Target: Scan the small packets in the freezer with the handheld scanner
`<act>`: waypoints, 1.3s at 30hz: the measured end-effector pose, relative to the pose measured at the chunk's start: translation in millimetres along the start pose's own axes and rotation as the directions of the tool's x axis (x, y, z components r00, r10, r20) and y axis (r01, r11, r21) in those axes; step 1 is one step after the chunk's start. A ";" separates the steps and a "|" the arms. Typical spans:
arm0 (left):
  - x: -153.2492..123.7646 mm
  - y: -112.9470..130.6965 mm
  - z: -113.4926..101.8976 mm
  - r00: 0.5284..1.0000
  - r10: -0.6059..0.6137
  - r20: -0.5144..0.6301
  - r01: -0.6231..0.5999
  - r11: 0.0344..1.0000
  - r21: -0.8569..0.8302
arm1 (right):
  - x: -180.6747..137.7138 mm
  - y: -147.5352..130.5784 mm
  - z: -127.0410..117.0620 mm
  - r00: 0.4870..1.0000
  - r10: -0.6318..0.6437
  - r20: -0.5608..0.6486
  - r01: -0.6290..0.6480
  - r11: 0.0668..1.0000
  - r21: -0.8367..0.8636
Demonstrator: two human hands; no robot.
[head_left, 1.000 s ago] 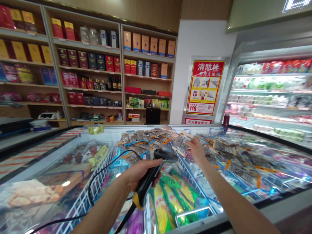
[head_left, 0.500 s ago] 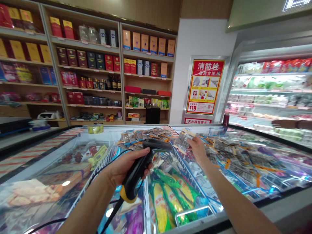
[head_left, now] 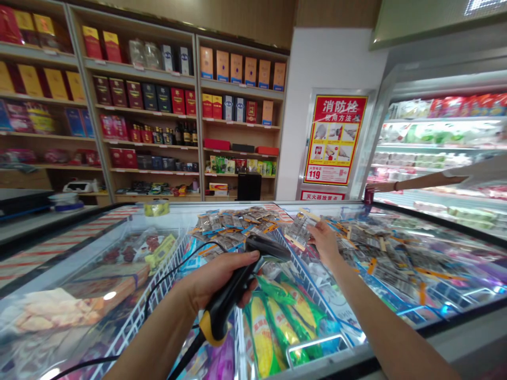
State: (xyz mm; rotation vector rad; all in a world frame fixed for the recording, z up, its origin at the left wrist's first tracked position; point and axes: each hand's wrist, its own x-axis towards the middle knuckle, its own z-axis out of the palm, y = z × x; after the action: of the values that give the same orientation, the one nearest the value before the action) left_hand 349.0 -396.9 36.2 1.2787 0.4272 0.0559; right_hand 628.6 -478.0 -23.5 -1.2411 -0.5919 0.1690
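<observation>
My left hand (head_left: 216, 277) grips a black barcode scanner (head_left: 237, 285) with a yellow base; its cable trails down to the left. The scanner's head points toward a small clear snack packet (head_left: 299, 229) that my right hand (head_left: 325, 240) pinches and holds up over the freezer's glass lid (head_left: 130, 232). Several similar packets (head_left: 233, 224) lie heaped on the glass just beyond the scanner, and more packets spread out to the right of my right hand (head_left: 396, 253).
Green and yellow corn bags (head_left: 277, 327) lie in the freezer under the scanner. Wooden shelves of boxed goods (head_left: 158, 100) fill the back wall. A red fire notice (head_left: 335, 140) hangs beside an open chiller (head_left: 443, 153). Another person's arm (head_left: 428, 181) reaches in from the right.
My left hand and the scanner have shifted slightly right and down over the last half second. My right hand keeps its packet raised. Another person's arm has stretched further in along the chiller.
</observation>
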 end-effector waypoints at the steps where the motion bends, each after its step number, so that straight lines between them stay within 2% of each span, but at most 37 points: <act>1: -0.8 0.8 0.1 1.000 0.001 -0.002 -0.001 1.000 -0.004 | -0.3 -0.4 0.4 1.000 0.002 0.004 -0.002 1.000 0.004; 6: -1.4 2.4 0.6 1.000 0.008 -0.020 -0.009 1.000 -0.013 | -5.6 -5.4 5.3 1.000 0.005 0.025 -0.005 1.000 0.008; 10: 1.6 0.0 0.2 0.999 0.029 -0.034 -0.028 0.999 0.040 | -10.2 -7.1 9.5 1.000 0.007 -0.003 -0.007 1.000 -0.022; 17: 2.4 -1.0 2.4 0.999 0.033 -0.027 -0.030 0.996 0.081 | -12.0 -3.6 9.5 1.000 -0.002 0.028 0.004 0.997 -0.073; 20: 2.3 -0.4 3.2 0.998 0.033 -0.044 -0.030 0.997 0.066 | -11.9 -3.7 10.2 1.000 0.009 0.025 -0.007 0.997 -0.071; 29: 8.6 -3.0 -4.0 0.999 0.035 0.012 -0.034 0.999 -0.036 | -12.5 -4.3 13.0 0.999 0.028 0.017 -0.028 0.999 -0.035; 39: 12.1 -4.0 -11.7 0.997 0.054 -0.057 -0.050 0.996 0.073 | -12.0 -2.3 10.6 0.999 0.047 0.007 -0.047 0.997 -0.066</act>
State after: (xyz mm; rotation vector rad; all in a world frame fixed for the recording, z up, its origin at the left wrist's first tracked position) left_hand 355.3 -384.1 26.5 1.3615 0.4495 0.1235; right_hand 612.6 -475.1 -23.3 -1.3195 -0.5795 0.1956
